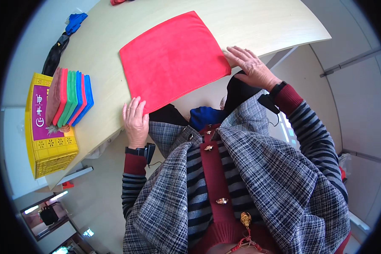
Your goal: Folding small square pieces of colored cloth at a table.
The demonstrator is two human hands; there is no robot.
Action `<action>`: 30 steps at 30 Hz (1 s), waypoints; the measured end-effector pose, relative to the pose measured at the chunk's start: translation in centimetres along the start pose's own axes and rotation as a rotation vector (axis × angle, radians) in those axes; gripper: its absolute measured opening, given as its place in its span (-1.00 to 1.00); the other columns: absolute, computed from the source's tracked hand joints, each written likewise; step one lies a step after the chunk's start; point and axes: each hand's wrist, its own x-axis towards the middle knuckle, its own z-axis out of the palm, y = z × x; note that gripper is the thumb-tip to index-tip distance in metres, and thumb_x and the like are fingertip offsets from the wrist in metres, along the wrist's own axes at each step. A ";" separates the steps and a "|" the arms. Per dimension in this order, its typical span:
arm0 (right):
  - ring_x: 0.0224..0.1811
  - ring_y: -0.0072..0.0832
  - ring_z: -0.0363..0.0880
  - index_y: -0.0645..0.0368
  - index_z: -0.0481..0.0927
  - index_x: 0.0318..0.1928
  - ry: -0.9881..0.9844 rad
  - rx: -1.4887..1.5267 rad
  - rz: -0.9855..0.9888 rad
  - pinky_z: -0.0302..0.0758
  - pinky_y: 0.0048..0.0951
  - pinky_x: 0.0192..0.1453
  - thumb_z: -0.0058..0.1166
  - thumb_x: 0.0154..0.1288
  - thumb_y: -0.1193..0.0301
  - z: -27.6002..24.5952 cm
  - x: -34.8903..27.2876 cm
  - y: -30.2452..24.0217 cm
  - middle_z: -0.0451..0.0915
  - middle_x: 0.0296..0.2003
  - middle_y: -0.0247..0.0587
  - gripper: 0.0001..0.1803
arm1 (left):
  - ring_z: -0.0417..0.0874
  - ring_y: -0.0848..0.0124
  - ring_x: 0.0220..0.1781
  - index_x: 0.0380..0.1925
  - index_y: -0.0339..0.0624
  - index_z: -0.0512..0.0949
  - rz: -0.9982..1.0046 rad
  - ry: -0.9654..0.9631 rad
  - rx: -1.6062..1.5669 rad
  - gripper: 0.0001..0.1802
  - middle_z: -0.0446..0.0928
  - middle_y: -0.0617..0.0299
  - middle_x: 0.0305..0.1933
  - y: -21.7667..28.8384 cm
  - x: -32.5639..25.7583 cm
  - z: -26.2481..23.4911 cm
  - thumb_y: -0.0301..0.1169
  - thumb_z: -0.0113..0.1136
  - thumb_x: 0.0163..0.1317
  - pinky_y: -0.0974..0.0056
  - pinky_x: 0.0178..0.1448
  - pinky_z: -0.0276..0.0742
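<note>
The left hand [135, 122] lies with fingers straight and near together, its fingertips on the near left corner of a red cloth [173, 63]; the thumb side is partly hidden, so I cannot tell whether it pinches the hem or only rests there. The right hand [254, 67] is unclenched, fingers fanned and thumb held away from them, at the cloth's right edge near the other close corner. The cloth therefore lies between the two hands and ahead of them: forward and rightward of the left hand, forward and leftward of the right. Both are at its border, so neither is clearly nearer. It is roughly square, with no strong long axis, and sits slightly turned, its near edge sloping up toward the right hand.

The cloth is spread almost flat, soft and short-napped like suede or microfibre, with a stitched line along the near hem. Beneath it, the desk [279, 25] is smooth, pale and faintly wood-grained, with a curved outline. Farther left, folded cloths [74, 101] in brown, red, green and blue form thick, round-cornered layers beside a yellow basket [53, 158] of pierced, rigid plastic with a purple panel.
</note>
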 end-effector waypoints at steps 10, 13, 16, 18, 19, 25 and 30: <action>0.55 -0.19 0.25 -0.07 0.49 0.38 0.064 0.014 -0.162 0.29 -0.08 0.59 0.34 0.24 0.43 0.6 2.7 -2.2 0.40 0.44 -0.22 -0.33 | 0.65 0.12 0.19 -0.18 -0.21 0.64 -0.066 0.113 -0.241 -0.76 0.68 0.11 0.00 -0.3 1.9 -1.3 -0.66 0.27 0.14 -0.01 0.46 0.39; 0.45 -0.18 0.40 0.02 0.59 0.25 0.089 0.106 -0.173 0.41 -0.12 0.49 0.30 0.25 0.48 -0.4 3.1 -2.2 0.54 0.31 -0.18 -0.48 | 0.66 0.14 0.16 -0.19 -0.24 0.63 -0.085 0.065 -0.321 -0.82 0.69 0.10 -0.04 -0.2 2.6 -2.6 -0.65 0.26 0.19 0.06 0.46 0.39; 0.32 -0.18 0.54 0.10 0.65 0.16 0.048 0.227 -0.164 0.52 -0.19 0.38 0.27 0.28 0.52 -2.4 2.7 -3.3 0.65 0.18 -0.15 -0.58 | 0.67 0.15 0.09 -0.20 -0.27 0.62 -0.112 -0.066 -0.433 -0.84 0.69 0.09 -0.07 -0.5 2.7 -5.7 -0.62 0.27 0.21 0.09 0.43 0.41; 0.16 -0.19 0.67 0.16 0.67 0.11 -0.062 0.344 -0.110 0.60 -0.28 0.26 0.25 0.31 0.54 -4.5 2.0 -3.7 0.72 0.04 -0.12 -0.66 | 0.68 0.16 0.06 -0.20 -0.29 0.61 -0.118 -0.125 -0.508 -0.85 0.69 0.08 -0.09 -0.4 2.9 -6.6 -0.61 0.27 0.22 0.11 0.41 0.42; 0.16 -0.19 0.67 0.16 0.67 0.11 -0.059 0.340 -0.118 0.60 -0.28 0.26 0.25 0.31 0.54 -5.6 2.3 -3.9 0.72 0.04 -0.12 -0.66 | 0.67 0.23 -0.01 -0.21 -0.30 0.61 -0.129 -0.191 -0.558 -0.87 0.69 0.11 -0.14 -0.4 3.1 -7.7 -0.59 0.27 0.23 0.15 0.33 0.46; -0.19 -0.39 0.75 0.25 0.68 0.06 -0.262 0.748 0.152 0.65 -0.43 -0.02 0.18 0.43 0.46 -7.0 8.2 -2.9 0.77 -0.23 -0.18 -0.74 | 0.58 0.52 -0.28 -0.22 -0.38 0.60 -0.544 -0.303 -0.706 -0.87 0.64 0.26 -0.34 -3.2 7.3 -9.2 -0.51 0.26 0.33 0.33 -0.01 0.55; -0.28 -0.52 0.71 0.27 0.69 0.06 -0.213 0.787 0.418 0.63 -0.51 -0.12 0.18 0.45 0.31 -3.8 16.6 -1.1 0.76 -0.30 -0.22 -0.68 | 0.50 0.57 -0.33 -0.22 -0.40 0.61 -0.543 -0.229 -0.717 -0.80 0.58 0.32 -0.41 -10.9 12.7 -1.8 -0.41 0.27 0.36 0.39 -0.17 0.49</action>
